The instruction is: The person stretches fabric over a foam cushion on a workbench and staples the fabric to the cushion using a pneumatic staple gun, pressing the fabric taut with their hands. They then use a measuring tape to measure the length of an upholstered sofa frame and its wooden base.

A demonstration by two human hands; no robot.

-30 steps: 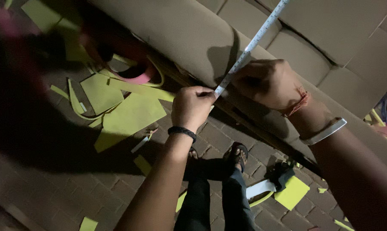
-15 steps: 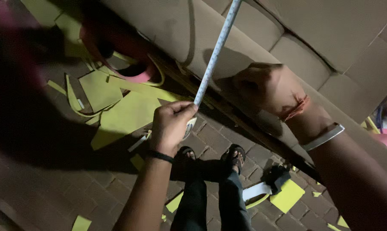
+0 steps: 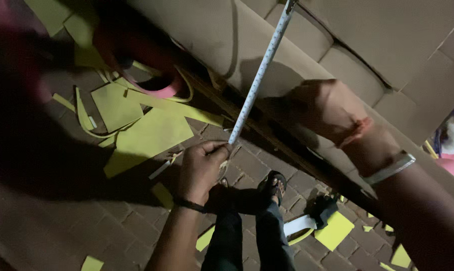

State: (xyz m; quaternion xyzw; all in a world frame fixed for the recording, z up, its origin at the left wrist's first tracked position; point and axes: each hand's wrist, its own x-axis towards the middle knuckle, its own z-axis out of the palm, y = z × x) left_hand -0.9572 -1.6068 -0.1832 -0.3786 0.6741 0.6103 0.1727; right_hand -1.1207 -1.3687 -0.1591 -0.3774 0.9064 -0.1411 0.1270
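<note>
left hand [image 3: 199,168] at center of frame pinches lower end of measuring tape [image 3: 259,75] betw. thumb & fingers. tape runs tight from there up to top edge, across big cardboard sheet [image 3: 202,30] in upper half. right hand [image 3: 322,108], right of center, lies flat w/ fingers pressed on the cardboard, closed on nothing. tape looks thin, light & flexible, maybe slippery, so i think best to grip it near the end & keep tension. yellow paper scraps [image 3: 146,138] & pink tape roll [image 3: 157,83] lie on brick floor [image 3: 111,221] at left.
</note>
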